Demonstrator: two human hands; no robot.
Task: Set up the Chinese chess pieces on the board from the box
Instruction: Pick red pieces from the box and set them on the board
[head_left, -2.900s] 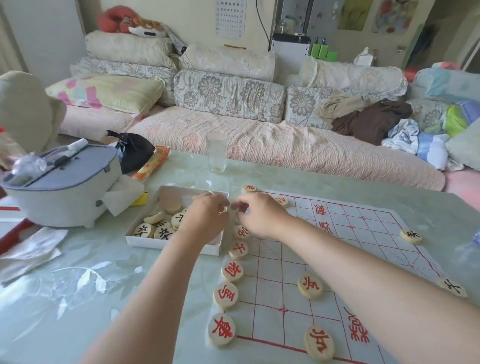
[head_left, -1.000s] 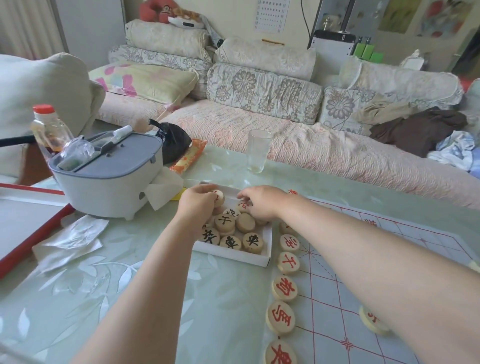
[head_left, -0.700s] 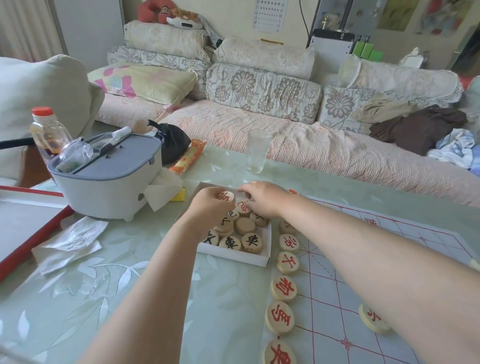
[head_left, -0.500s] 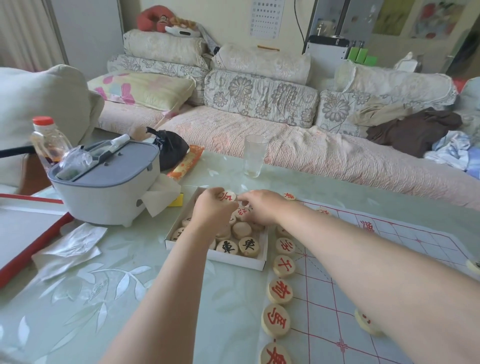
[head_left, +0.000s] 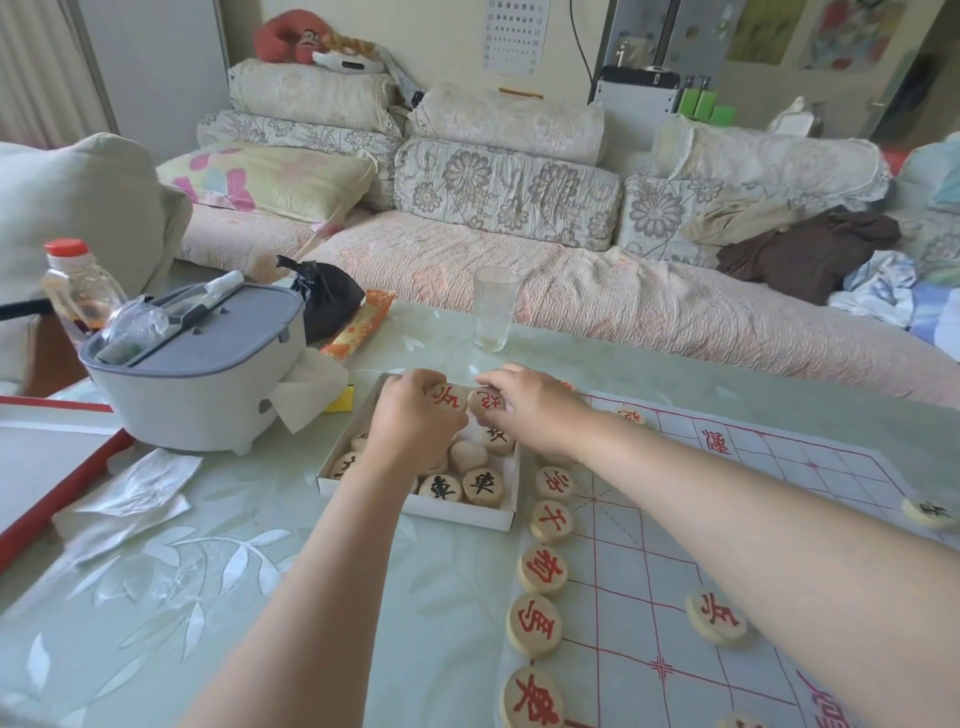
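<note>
Hands meet over the white box: our left hand pinches one red-marked piece, our right hand pinches another red piece. We count two black-marked pieces facing us in the box, and five red pieces lining the board edge.

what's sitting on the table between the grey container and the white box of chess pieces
In the head view, a white tissue hanging from the grey container and a small yellow item lie before the white box; otherwise the stretch is bare.
</note>
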